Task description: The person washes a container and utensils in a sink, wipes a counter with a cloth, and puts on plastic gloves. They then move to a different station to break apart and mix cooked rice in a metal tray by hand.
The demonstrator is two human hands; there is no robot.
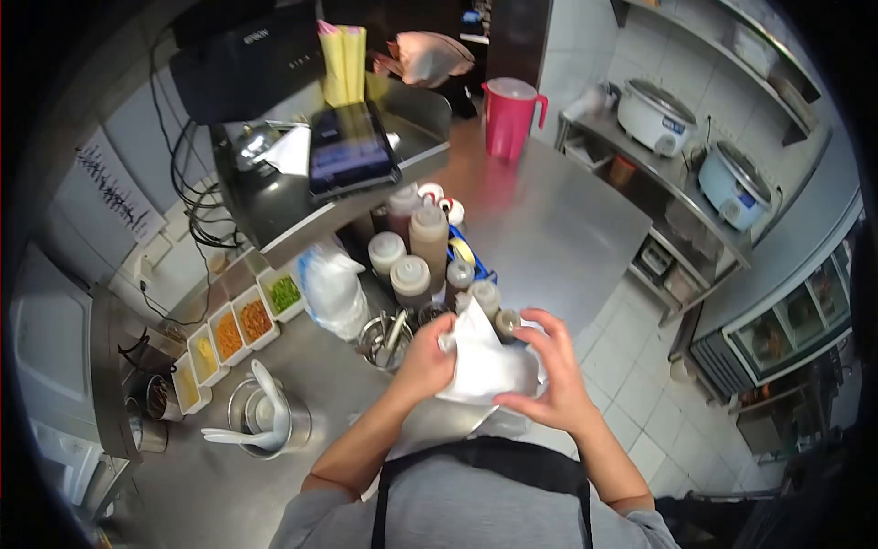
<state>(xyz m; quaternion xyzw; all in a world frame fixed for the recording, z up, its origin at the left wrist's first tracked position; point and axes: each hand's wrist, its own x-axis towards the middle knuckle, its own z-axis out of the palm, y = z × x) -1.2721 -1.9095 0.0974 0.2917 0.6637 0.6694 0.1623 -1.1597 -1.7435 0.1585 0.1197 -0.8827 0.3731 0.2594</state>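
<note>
Two hands: the left hand [428, 361] pinches the left side of a white sheet [492, 371]; the right hand [553, 371] is spread in a wide curve, thumb at the sheet's lower edge.
White sheet: folded and loose, raised between the hands in front of the black apron [485, 453]; whether paper or cloth, I cannot tell.
Squeeze bottles [429, 242]: upright in a cluster beyond the hands.
Metal container [373, 359]: near the left hand, utensils in it.
Food tubs [262, 340]: a row on the desk [183, 485].
Risk: loose folds could slip past the spread right fingers; a forward sweep could tip the small bottle [508, 322] near them.
</note>
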